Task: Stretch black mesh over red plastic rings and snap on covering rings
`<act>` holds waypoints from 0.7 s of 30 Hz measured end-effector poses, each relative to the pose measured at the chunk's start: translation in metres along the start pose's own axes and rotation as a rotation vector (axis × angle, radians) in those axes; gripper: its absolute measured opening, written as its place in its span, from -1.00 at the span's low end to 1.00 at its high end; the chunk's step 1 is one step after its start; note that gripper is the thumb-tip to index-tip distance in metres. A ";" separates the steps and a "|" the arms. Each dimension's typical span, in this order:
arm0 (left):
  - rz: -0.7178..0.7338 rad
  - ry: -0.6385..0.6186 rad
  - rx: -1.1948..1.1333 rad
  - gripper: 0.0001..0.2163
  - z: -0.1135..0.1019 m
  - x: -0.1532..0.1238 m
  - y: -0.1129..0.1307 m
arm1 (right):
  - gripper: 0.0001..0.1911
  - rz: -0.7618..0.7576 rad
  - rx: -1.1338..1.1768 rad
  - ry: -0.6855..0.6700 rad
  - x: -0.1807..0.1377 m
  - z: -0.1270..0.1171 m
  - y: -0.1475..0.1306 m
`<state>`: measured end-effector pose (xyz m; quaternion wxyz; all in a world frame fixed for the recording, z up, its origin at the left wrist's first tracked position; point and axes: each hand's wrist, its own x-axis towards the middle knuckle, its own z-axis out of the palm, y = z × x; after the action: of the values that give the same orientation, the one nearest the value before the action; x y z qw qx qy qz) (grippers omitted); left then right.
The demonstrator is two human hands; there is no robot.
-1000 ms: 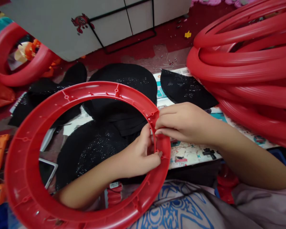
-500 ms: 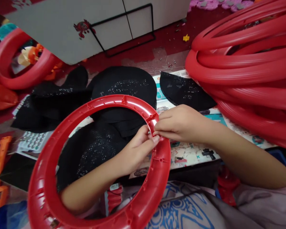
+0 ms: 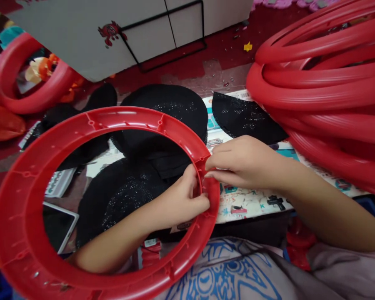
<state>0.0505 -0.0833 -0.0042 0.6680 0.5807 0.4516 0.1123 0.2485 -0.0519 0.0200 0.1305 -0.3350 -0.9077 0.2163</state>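
A large red plastic ring (image 3: 28, 175) with small ribs and screw posts on its inner face lies tilted over my lap. My left arm passes through its opening, and my left hand (image 3: 183, 202) pinches the ring's right inner edge, fingers closed. My right hand (image 3: 240, 162) grips the same stretch of rim from the outside, fingertips pressed together on it. Both hands meet at one spot on the rim. Whether something small sits between the fingers is hidden.
A tall stack of red rings (image 3: 325, 87) fills the right side. Black mesh pieces (image 3: 162, 108) lie on printed cardboard (image 3: 253, 204) ahead. Another red ring (image 3: 15, 79) stands at far left. A tablet (image 3: 58, 225) lies below left. A white cabinet (image 3: 81, 37) stands behind.
The ring swung back to the left and flattened out after tilting upright half a second ago. Both hands stayed pinched on its right rim, the left hand sliding slightly down.
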 end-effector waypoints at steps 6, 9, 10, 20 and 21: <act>0.110 -0.056 0.148 -0.51 -0.006 -0.003 -0.001 | -0.77 -0.089 0.077 0.105 -0.001 0.005 0.003; 0.177 -0.074 0.157 -0.51 -0.006 -0.003 -0.003 | -0.77 -0.087 0.103 0.116 -0.001 0.006 0.003; 0.175 -0.082 0.164 -0.54 -0.006 -0.004 -0.003 | -0.77 -0.079 0.116 0.111 -0.001 0.006 0.003; 0.090 -0.225 0.150 -0.45 -0.008 -0.005 -0.003 | -0.75 -0.085 0.174 0.048 0.000 0.004 0.005; 0.088 -0.231 0.153 -0.46 -0.007 -0.005 -0.004 | -0.76 -0.082 0.157 0.051 0.000 0.004 0.005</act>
<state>0.0410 -0.0827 -0.0048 0.6637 0.6583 0.3531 0.0392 0.2500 -0.0498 0.0140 0.1883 -0.2920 -0.8972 0.2728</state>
